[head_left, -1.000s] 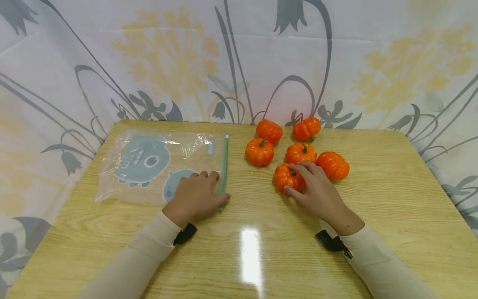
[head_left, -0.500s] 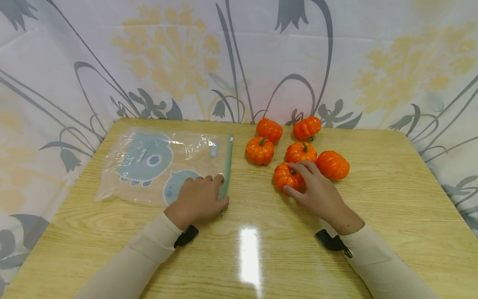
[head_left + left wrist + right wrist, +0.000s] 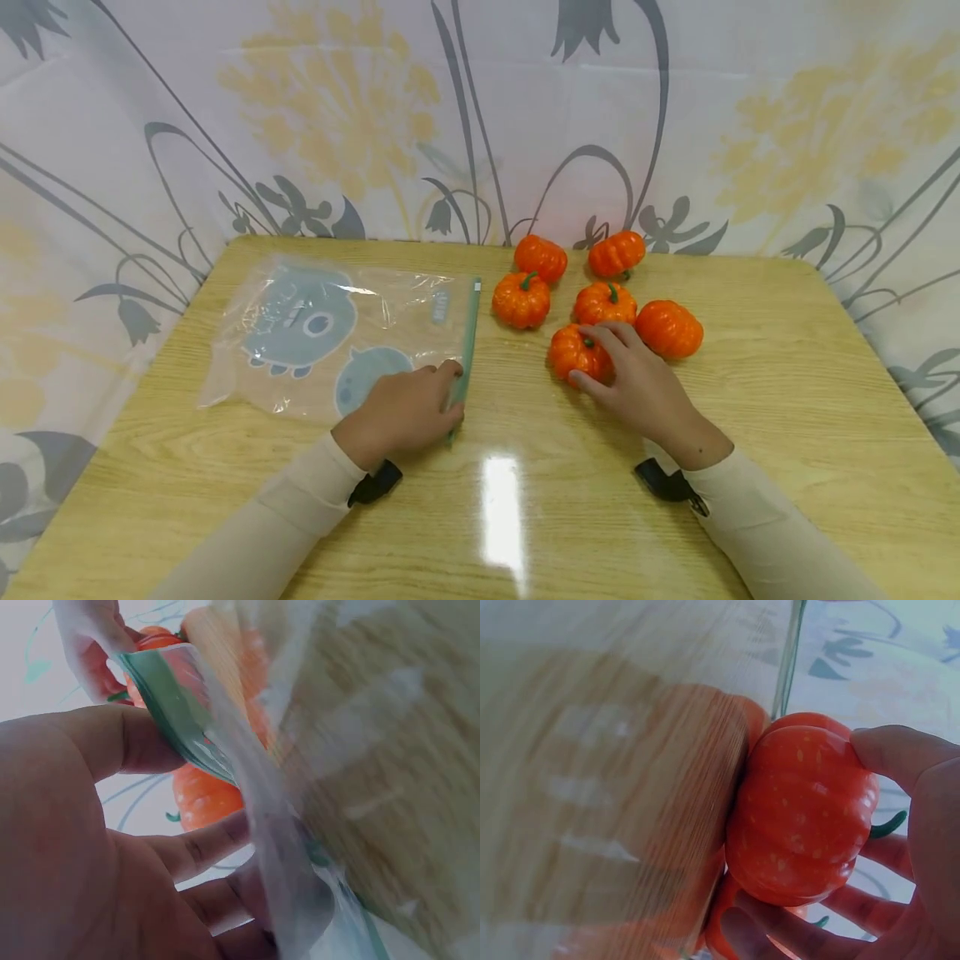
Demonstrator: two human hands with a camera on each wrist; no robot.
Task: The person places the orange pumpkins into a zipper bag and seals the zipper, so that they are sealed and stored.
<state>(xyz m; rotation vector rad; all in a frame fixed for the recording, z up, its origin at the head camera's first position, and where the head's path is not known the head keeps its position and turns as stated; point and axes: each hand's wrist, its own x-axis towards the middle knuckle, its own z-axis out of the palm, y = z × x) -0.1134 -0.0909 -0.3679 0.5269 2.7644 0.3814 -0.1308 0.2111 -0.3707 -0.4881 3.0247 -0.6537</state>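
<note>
A clear zip bag (image 3: 405, 312) with blue cartoon prints lies flat on the left half of the table. Its green zip edge (image 3: 470, 325) faces right, and my left hand (image 3: 408, 417) grips the near end of that edge. In the left wrist view the thumb (image 3: 146, 742) presses the green strip, while some fingers show through the plastic. My right hand (image 3: 641, 392) holds a small orange pumpkin (image 3: 573, 356) that sits on the table, thumb on one side and fingers on the other. Its green stem (image 3: 889, 825) points towards the palm in the right wrist view.
Behind and beside the held pumpkin are several others: a stemmed pumpkin (image 3: 604, 305), one on the right (image 3: 669, 330), a back one (image 3: 617, 254), and a pair on the left (image 3: 521, 300). A floral cloth (image 3: 495, 108) hangs behind the wooden table (image 3: 787, 375).
The zip bag has slid a little to the right and nearer, with my left hand on its edge. My right hand stays at the same pumpkin.
</note>
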